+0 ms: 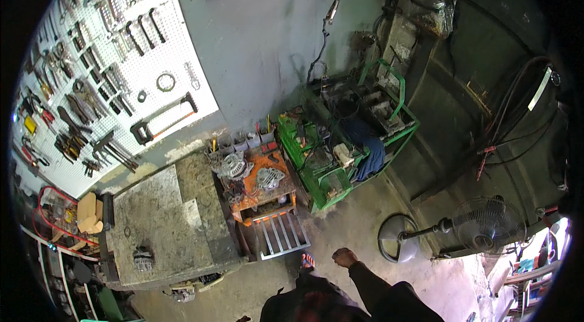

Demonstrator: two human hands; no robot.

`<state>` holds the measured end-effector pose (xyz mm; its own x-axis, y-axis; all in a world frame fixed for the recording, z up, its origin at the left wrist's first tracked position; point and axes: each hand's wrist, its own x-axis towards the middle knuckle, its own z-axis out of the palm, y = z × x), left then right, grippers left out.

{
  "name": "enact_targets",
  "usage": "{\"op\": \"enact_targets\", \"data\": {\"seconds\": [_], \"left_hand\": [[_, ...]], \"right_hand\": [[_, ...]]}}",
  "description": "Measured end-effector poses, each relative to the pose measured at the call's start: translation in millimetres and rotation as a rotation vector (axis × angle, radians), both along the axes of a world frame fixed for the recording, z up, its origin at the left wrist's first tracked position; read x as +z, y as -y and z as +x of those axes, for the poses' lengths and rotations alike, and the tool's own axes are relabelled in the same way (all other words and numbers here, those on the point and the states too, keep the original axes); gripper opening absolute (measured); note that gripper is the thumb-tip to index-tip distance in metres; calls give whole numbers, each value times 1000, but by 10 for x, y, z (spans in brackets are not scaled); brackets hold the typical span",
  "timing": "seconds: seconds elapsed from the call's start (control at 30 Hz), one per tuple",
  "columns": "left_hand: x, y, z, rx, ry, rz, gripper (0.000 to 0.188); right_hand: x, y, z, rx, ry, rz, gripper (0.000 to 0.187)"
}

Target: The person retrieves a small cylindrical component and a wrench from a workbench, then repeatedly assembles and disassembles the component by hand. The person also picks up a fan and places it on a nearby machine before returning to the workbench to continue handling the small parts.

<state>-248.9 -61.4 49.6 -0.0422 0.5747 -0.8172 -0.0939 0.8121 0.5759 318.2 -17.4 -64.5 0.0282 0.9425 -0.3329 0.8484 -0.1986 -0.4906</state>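
Note:
My right hand hangs over the concrete floor at the lower middle, its fingers loosely curled, and I see nothing in them. It touches nothing; the nearest things are the metal rack on the orange stand and the base of a standing fan. Of my left hand only a small dark bit shows at the lower edge, and its fingers cannot be made out. An alternator sits on the worn workbench to the left. More alternator parts lie on the orange stand.
A white pegboard full of hand tools covers the left wall. Beside the orange stand is a green metal cart with tools and a blue cloth. The fan's round cage leans out at the right. Red cables hang on the dark wall.

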Motion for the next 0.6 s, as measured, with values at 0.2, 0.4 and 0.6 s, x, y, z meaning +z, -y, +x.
{"op": "enact_targets", "data": {"seconds": [0.2, 0.4, 0.6], "left_hand": [[-382, 492, -327, -131, -37, -160, 31], [-507, 871, -224, -352, -273, 139, 38], [-583, -904, 1292, -519, -258, 221, 37]], "right_hand": [[625, 554, 65, -79, -105, -58, 30], [613, 833, 1504, -1083, -1144, 239, 35], [1762, -378, 3387, -1207, -747, 951, 17]]}}
